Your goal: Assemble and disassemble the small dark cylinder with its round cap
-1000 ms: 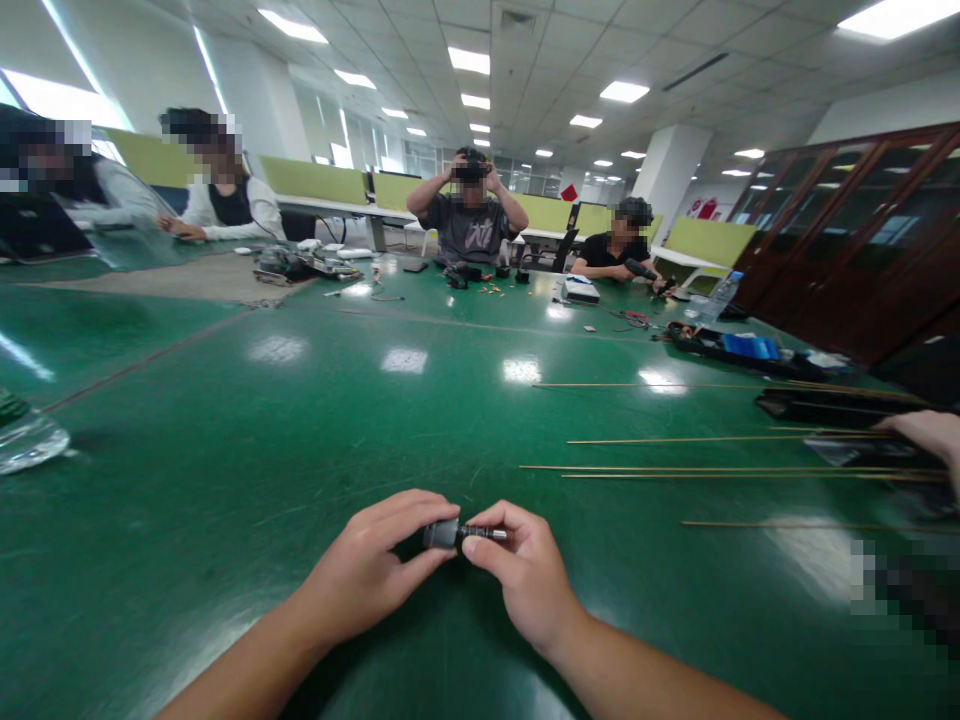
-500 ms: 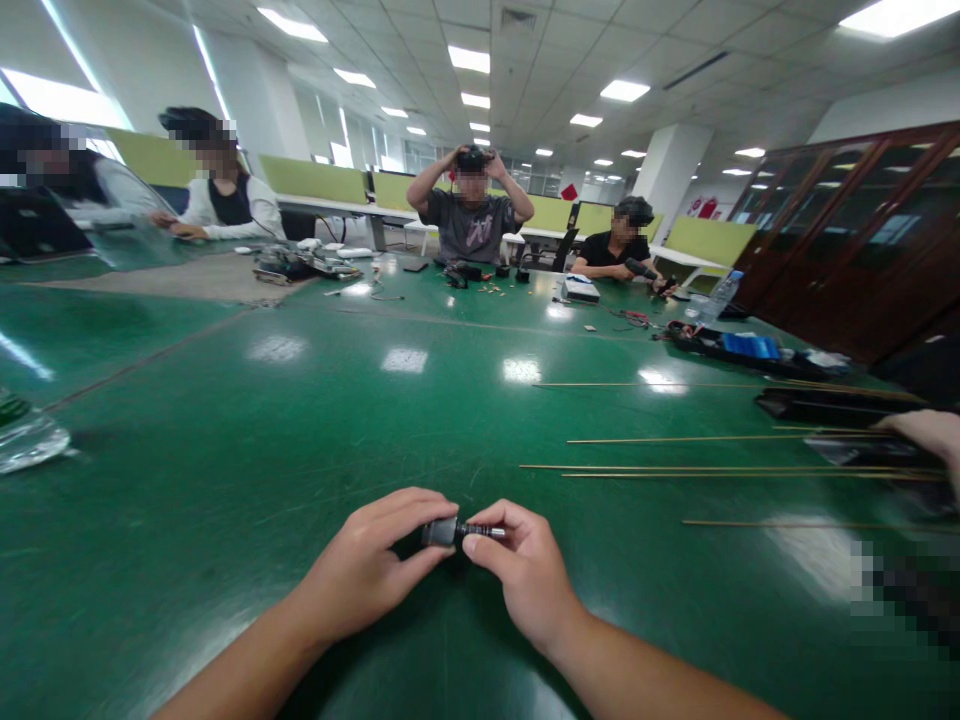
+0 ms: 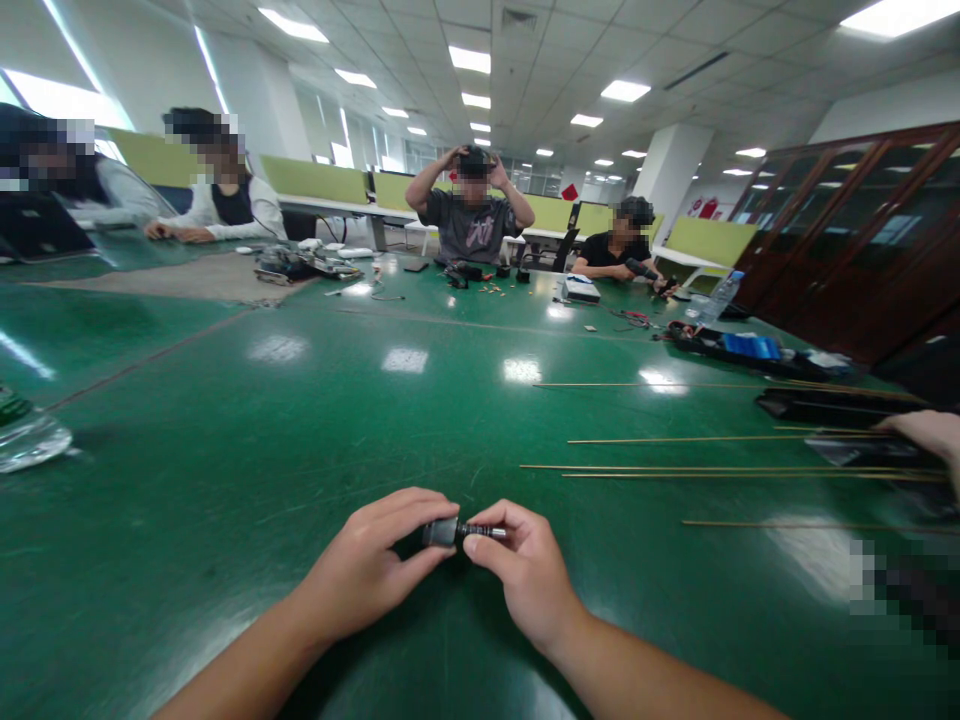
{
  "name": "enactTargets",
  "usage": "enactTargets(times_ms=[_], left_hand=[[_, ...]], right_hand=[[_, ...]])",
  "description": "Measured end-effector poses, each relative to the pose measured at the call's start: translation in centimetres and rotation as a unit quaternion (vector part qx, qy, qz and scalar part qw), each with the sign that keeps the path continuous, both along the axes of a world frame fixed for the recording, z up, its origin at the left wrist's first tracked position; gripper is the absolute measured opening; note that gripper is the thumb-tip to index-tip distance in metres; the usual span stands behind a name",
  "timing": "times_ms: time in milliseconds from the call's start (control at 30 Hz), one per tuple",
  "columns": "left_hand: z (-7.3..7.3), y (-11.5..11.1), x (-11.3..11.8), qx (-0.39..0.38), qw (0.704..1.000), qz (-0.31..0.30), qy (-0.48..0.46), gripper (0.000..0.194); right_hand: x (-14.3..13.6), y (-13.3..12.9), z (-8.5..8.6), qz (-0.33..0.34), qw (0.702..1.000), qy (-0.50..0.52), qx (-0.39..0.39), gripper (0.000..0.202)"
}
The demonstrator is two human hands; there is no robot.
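Note:
Between my hands, low over the green table, lies a small black plug-like piece (image 3: 441,532) with a boxy end, a ribbed neck and a silver tip pointing right. My left hand (image 3: 382,560) holds the boxy end between thumb and fingers. The thumb and forefinger of my right hand (image 3: 525,560) pinch the ribbed neck near the silver tip. Part of the piece is hidden behind my fingers, and its exact kind does not show.
Several thin brass-coloured rods (image 3: 660,467) lie at the right, near another person's hand (image 3: 926,432). A clear bottle (image 3: 30,440) lies at the left edge. Across the green table (image 3: 360,420) are electronic parts (image 3: 300,262), a white box (image 3: 580,289) and several seated people.
My hands and the black piece look almost unchanged. At the far left, a person in white sleeves has shifted their hands slightly.

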State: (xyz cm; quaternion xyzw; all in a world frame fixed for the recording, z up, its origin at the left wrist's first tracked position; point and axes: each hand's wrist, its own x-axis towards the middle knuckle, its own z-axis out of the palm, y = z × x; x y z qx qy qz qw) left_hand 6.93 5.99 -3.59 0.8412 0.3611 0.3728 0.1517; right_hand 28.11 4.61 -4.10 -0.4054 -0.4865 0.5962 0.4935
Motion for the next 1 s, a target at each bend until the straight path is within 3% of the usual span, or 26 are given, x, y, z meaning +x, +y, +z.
enactTargets(times_ms=[1000], left_hand=[[0.28,0.06,-0.18,0.008,1.000,0.008,-0.007,0.032]], right_hand=[[-0.04,-0.09,-0.28,-0.007,1.000,0.012,-0.005,0.012]])
